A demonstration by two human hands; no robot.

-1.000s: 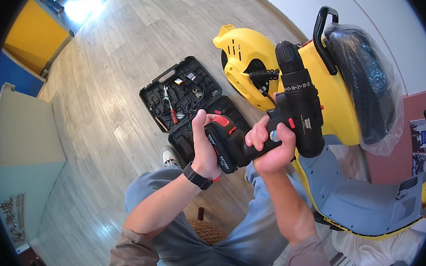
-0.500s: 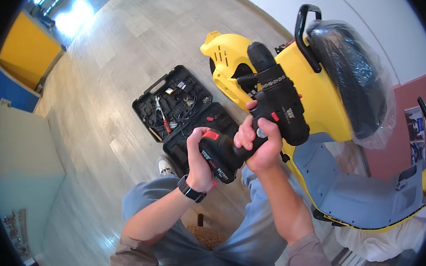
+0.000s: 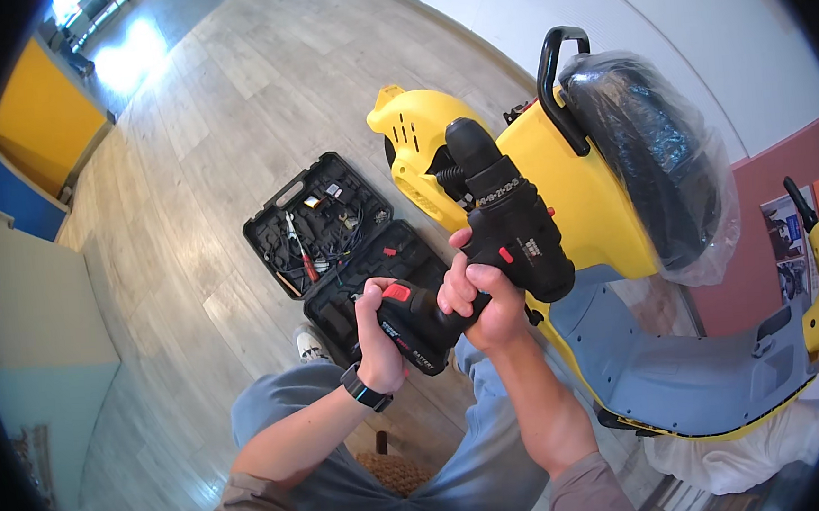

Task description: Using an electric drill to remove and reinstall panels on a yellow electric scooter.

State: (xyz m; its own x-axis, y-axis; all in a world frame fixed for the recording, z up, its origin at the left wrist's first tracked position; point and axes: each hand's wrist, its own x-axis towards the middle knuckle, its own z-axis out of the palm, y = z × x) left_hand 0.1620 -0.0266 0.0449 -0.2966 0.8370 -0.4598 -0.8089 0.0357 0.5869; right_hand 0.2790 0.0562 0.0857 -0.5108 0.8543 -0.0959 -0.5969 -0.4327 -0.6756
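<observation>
A black cordless drill (image 3: 528, 252) is held diagonally in both hands, its chuck toward the top. My left hand (image 3: 378, 343) is closed on the battery (image 3: 418, 336) at the drill's base, thumb beside the red latch. My right hand (image 3: 489, 312) grips the handle, fingers curled round it. Behind the drill stands a yellow scooter (image 3: 578, 215) with a grey footboard (image 3: 675, 389) and a black seat (image 3: 655, 162) in clear plastic. Below and beyond the battery, an open black tool case (image 3: 333, 183) lies on the floor, holding pliers, cables and small items.
Wooden floor (image 3: 196, 194) runs back toward a bright opening. Yellow (image 3: 33, 101) and blue partitions and a pale counter (image 3: 34, 320) line the left. A white wall and pink panel (image 3: 745, 298) are on the right. I sit on a woven seat (image 3: 396, 470), legs apart.
Both hands and the drill have moved left and down in the view, still gripping it. The case and scooter have shifted the same way in the frame.
</observation>
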